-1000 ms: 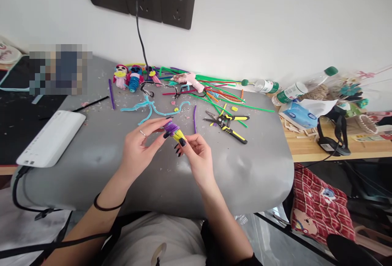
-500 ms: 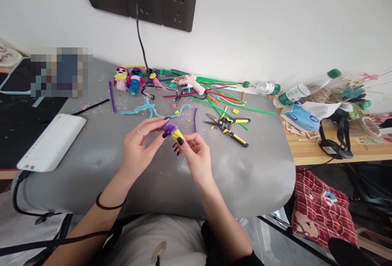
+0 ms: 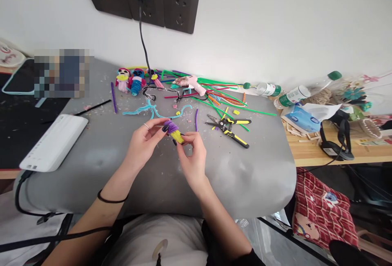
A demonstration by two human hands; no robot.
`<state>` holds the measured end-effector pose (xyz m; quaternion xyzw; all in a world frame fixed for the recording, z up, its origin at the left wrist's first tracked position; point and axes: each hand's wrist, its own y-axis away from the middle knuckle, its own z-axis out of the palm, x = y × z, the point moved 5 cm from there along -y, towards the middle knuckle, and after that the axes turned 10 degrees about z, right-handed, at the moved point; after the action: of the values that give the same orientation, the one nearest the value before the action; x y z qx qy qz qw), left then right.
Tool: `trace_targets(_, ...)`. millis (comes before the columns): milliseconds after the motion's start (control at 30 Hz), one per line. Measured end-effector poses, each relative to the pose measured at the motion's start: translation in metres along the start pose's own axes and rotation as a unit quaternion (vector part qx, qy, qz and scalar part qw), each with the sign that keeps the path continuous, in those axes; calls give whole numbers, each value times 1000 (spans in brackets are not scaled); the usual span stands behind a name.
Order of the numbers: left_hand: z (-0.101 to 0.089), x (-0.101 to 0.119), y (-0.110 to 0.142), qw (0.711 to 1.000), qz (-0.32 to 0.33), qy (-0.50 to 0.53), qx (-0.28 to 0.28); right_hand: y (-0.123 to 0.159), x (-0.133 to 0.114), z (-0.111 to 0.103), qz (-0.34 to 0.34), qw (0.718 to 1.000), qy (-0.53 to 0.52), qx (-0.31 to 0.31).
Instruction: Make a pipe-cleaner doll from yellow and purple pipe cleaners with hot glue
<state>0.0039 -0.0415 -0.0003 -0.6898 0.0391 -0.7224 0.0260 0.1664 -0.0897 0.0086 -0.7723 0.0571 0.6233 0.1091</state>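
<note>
Over the gray counter, we hold a fuzzy purple-and-yellow bundle

We have it between our left grip and our right grip. The left grip is narrow and pinches the purple end with thumb and fingers. The right grip is narrow too, pinching the yellow end.

We see white words on the blue tissue pack, but they are too small for us to read. Two bottles have green and white labels, and those are too blurry to read as well.

Little bits of fluff are spread on the counter. Pliers with yellow and black handles lie to the right of our hands. Past our hands are bent light-blue fuzzy sticks. Farther back we see a pink glue gun, green sticks and small dolls.

Behind it all is a white wall with dark sockets, and a black cord is plugged into one. Low on the right is a red checked cushion.
</note>
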Motion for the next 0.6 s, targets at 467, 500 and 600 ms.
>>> trace_targets(467, 5, 0, -7, 999, 6, 36, -8, -1, 2, 0, 53, 998, -13, -18)
trace_targets(500, 6, 0, -6, 999, 4, 38, -7, 0, 2, 0, 45, 999, -6, -17)
trace_targets(600, 8, -3, -4, 999, -6, 50, 7, 2, 2, 1, 29, 999, 18, -6)
